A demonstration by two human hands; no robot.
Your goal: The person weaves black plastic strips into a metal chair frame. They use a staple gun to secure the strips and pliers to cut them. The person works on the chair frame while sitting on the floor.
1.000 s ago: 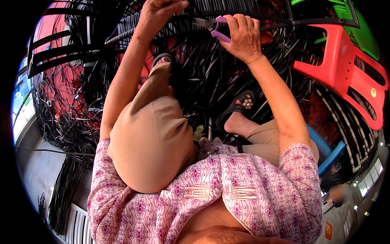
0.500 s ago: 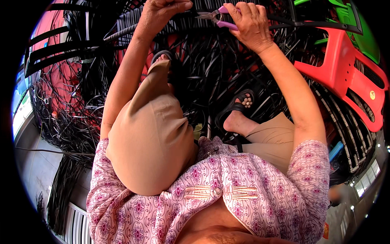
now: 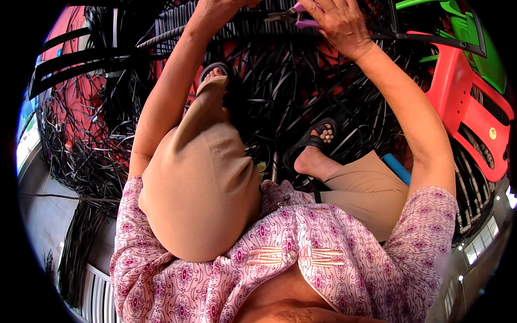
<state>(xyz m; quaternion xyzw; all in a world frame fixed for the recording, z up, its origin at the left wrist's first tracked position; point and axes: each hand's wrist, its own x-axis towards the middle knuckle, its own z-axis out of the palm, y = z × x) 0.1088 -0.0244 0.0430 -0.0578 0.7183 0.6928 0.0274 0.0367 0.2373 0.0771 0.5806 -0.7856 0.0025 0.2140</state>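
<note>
My right hand (image 3: 342, 26) is at the top of the view, closed around the purple handles of a pair of pruning shears (image 3: 305, 23). Their metal blades point left, toward my left hand (image 3: 219, 12). That hand is cut off by the upper edge; its fingers look drawn together, and anything between them is hidden. Behind and below both hands lies a ribbed panel woven of dark grey strips (image 3: 180, 28). A grey rod (image 3: 161, 40) runs along its left side.
Loose black strips (image 3: 280, 81) are heaped around my sandalled feet. At right stand a red plastic chair (image 3: 451, 81) and a green one (image 3: 474, 43). A blue tube-like thing (image 3: 397, 169) shows beside my right forearm. Black bands (image 3: 75, 62) stick out at upper left.
Both hands have moved up toward the top edge, the right one also shifting rightward with the shears. The blue thing by my right arm has come into fuller sight.
</note>
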